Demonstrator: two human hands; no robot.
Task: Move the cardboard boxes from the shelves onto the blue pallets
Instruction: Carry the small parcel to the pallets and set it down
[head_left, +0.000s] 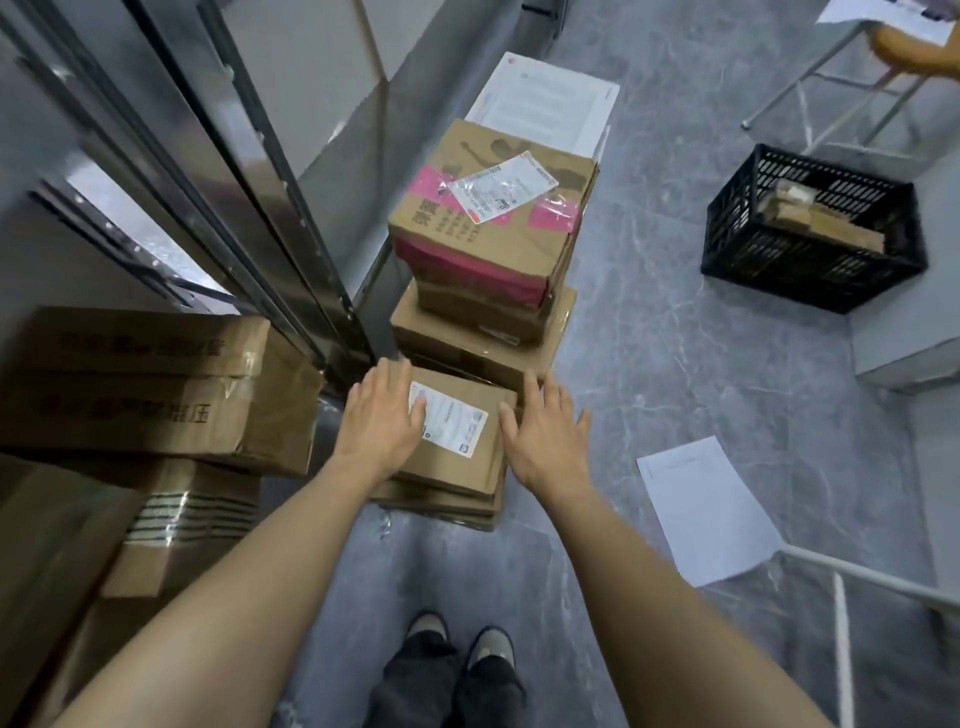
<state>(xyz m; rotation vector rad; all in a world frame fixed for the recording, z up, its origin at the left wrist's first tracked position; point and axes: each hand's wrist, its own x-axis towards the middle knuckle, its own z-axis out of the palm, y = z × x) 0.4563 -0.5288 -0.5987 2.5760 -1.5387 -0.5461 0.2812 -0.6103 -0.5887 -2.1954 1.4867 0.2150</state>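
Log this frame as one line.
phase: grasp setup | left hand: open, on small labelled box | right hand: open, at its right edge | box: atop low stack

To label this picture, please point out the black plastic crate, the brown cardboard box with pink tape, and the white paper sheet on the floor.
Black plastic crate (769, 262): head view, near lattice wall.
Brown cardboard box with pink tape (498, 236): head view, top face.
White paper sheet (706, 512): head view, its middle.
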